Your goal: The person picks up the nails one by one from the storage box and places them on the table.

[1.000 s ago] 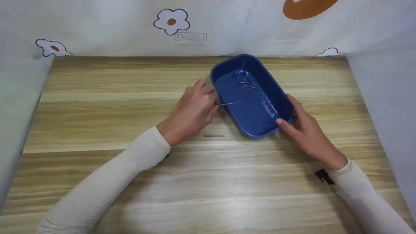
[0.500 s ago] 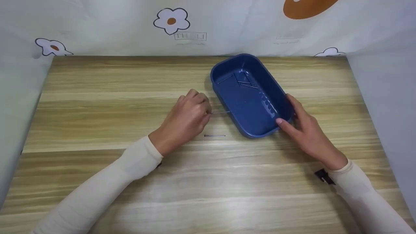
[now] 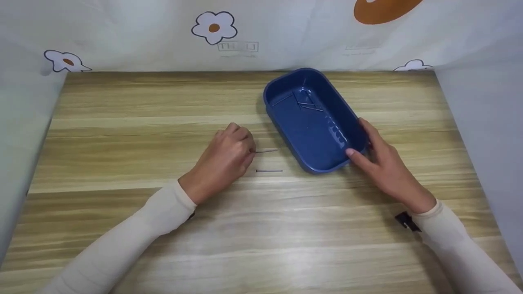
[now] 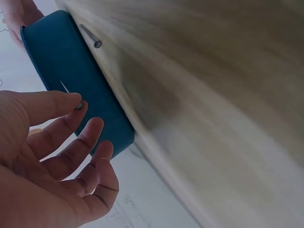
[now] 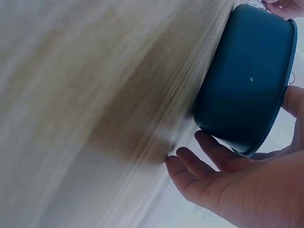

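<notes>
A nail [image 3: 266,151] is pinched between the thumb and index finger of my left hand [image 3: 220,159], its point facing the blue plastic box [image 3: 316,143]. In the left wrist view its round head shows at the fingertips, and the other fingers are loosely bent. A second nail [image 3: 269,170] lies on the table just in front of the held one. My right hand [image 3: 386,173] holds the near right corner of the box, thumb over the rim and fingers along the outside wall. Several nails [image 3: 311,108] lie on the box floor toward its far end.
The wood-grain table [image 3: 245,245] ends at the back against a pale sheet [image 3: 286,36] printed with flowers. The box stands tilted in plan near that back edge, its near end toward the right hand.
My left hand has drawn back from above the box toward the left and nearer to me, with the nail still pinched. The box, the right hand and the lying nail have stayed put.
</notes>
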Tool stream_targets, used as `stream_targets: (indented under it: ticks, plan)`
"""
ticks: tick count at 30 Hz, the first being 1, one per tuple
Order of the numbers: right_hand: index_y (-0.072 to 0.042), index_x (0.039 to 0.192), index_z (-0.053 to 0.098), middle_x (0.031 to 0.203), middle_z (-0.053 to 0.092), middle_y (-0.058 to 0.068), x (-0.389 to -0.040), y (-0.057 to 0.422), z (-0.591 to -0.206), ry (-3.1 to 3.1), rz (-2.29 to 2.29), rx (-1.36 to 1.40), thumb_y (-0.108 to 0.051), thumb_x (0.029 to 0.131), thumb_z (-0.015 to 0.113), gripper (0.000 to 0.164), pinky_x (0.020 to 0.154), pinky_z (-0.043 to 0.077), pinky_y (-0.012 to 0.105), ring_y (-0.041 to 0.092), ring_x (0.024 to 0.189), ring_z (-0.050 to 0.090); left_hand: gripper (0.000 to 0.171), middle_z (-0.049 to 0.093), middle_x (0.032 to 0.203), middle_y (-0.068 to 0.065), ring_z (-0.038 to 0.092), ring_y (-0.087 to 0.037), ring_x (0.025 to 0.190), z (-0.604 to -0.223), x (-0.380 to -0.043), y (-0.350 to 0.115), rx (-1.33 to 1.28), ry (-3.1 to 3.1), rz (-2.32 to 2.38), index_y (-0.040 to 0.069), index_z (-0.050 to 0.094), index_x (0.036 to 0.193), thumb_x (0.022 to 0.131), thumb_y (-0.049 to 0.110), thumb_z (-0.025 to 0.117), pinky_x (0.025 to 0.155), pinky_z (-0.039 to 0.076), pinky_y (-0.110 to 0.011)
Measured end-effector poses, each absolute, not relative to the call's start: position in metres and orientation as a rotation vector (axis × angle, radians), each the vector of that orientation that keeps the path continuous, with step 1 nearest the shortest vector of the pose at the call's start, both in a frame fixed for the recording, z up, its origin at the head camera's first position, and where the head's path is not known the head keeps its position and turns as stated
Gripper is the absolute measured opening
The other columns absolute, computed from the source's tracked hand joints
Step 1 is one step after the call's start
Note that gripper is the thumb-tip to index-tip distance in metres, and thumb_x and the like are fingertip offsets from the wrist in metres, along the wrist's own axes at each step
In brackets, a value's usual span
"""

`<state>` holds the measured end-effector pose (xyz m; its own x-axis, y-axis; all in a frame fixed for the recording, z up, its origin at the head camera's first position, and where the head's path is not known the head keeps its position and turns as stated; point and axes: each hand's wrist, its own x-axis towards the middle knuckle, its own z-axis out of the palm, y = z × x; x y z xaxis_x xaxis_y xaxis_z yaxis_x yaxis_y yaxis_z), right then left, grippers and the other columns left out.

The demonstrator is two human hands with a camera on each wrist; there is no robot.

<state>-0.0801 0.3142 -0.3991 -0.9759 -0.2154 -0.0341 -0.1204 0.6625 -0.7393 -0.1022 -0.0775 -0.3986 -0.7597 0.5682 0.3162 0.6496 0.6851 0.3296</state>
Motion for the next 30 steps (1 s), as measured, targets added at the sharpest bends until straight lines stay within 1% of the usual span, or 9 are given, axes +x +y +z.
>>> stream_targets:
  ticks: [4,9,17,19,24,27,30]
  plan:
    - [-0.014,0.176,0.024,0.175,0.035,0.021,-0.080,0.314,-0.398,2.752,-1.214,-0.287,-0.033,0.111,0.068,0.080,0.126,0.032,0.062,0.040,0.159,0.037,0.011,0.075,0.106,-0.013,0.063,-0.035,0.101,-0.405,-0.103,-0.079,-0.996,-2.714,-0.613,0.003,0.079,0.090,0.096,-0.004,0.075,0.074,0.052,-0.047]
    - [-0.014,0.176,0.023,0.173,0.037,0.023,-0.079,0.315,-0.399,2.753,-1.218,-0.287,-0.034,0.111,0.068,0.082,0.125,0.032,0.063,0.042,0.158,0.039,0.013,0.076,0.103,-0.013,0.063,-0.035,0.099,-0.410,-0.103,-0.081,-1.010,-2.726,-0.605,0.004,0.077,0.085,0.095,-0.004,0.076,0.073,0.051,-0.048]
    - [-0.014,0.176,0.023,0.173,0.038,0.024,-0.080,0.315,-0.400,2.744,-1.225,-0.280,-0.035,0.111,0.068,0.082,0.126,0.031,0.064,0.044,0.157,0.040,0.013,0.074,0.099,-0.015,0.063,-0.037,0.095,-0.416,-0.102,-0.081,-1.041,-2.700,-0.529,0.002,0.076,0.083,0.096,-0.003,0.073,0.068,0.047,-0.048]
    - [-0.015,0.177,0.023,0.173,0.038,0.024,-0.080,0.315,-0.400,2.738,-1.230,-0.280,-0.035,0.111,0.068,0.082,0.126,0.031,0.063,0.044,0.157,0.040,0.013,0.074,0.098,-0.014,0.063,-0.036,0.094,-0.417,-0.102,-0.081,-1.042,-2.692,-0.497,0.001,0.076,0.084,0.096,-0.002,0.073,0.067,0.047,-0.048]
    - [-0.018,0.177,0.023,0.172,0.039,0.024,-0.080,0.315,-0.400,2.741,-1.234,-0.280,-0.035,0.111,0.068,0.082,0.126,0.032,0.063,0.043,0.156,0.042,0.007,0.073,0.100,-0.015,0.063,-0.037,0.095,-0.418,-0.102,-0.080,-1.056,-2.681,-0.415,-0.002,0.079,0.092,0.096,-0.001,0.074,0.067,0.048,-0.048]
    - [-0.017,0.176,0.024,0.172,0.040,0.023,-0.080,0.315,-0.400,2.743,-1.235,-0.282,-0.035,0.111,0.069,0.082,0.126,0.032,0.063,0.043,0.156,0.042,0.006,0.073,0.101,-0.016,0.063,-0.037,0.095,-0.417,-0.102,-0.080,-1.061,-2.686,-0.390,-0.003,0.079,0.095,0.097,-0.001,0.074,0.067,0.049,-0.049]
    - [-0.016,0.177,0.022,0.176,0.035,0.020,-0.081,0.316,-0.400,2.741,-1.221,-0.280,-0.036,0.111,0.068,0.082,0.127,0.031,0.060,0.040,0.159,0.038,0.005,0.072,0.103,-0.016,0.063,-0.037,0.096,-0.417,-0.101,-0.080,-1.061,-2.701,-0.396,-0.003,0.078,0.094,0.096,-0.002,0.074,0.068,0.049,-0.049]
